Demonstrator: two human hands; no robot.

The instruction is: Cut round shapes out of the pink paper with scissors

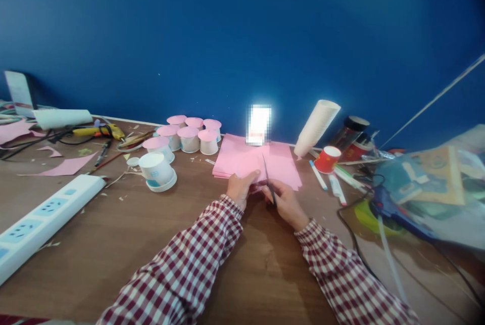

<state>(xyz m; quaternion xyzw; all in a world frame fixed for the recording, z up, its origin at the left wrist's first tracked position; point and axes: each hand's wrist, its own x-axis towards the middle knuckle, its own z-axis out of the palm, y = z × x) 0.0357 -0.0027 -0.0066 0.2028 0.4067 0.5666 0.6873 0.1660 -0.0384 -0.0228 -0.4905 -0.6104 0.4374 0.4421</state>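
Seven white cups [188, 143], round and topped with smooth pink discs [156, 143], are seen in the head view, grouped on the brown, wood-grained table [151, 244]. Flat pink sheets [225, 158] are stacked near the blue wall [189, 27], and checked cloth sleeves [182, 259] are worn on both arms. A short stack of plain cups [154, 167] is set in front of the group; a tall, tilted stack [316, 125] is placed on the right, beside a red cup [328, 159], with markers [318, 175] lying close by. The right side is crowded by a blue glue gun [397, 214], cords and clear plastic [424, 178]; the left by a white power strip [49, 221], a yellow glue gun [100, 131] and paper scraps [66, 166]. The pink piece [250, 162] is held over the front of the sheets, pinched by the fingers of the left hand [240, 189]. The scissors [265, 169] are gripped in the fingers of the right hand [290, 204], their dark blades directed toward the wall. The piece appears thin, with a curved edge, and is partly hidden by the hands.
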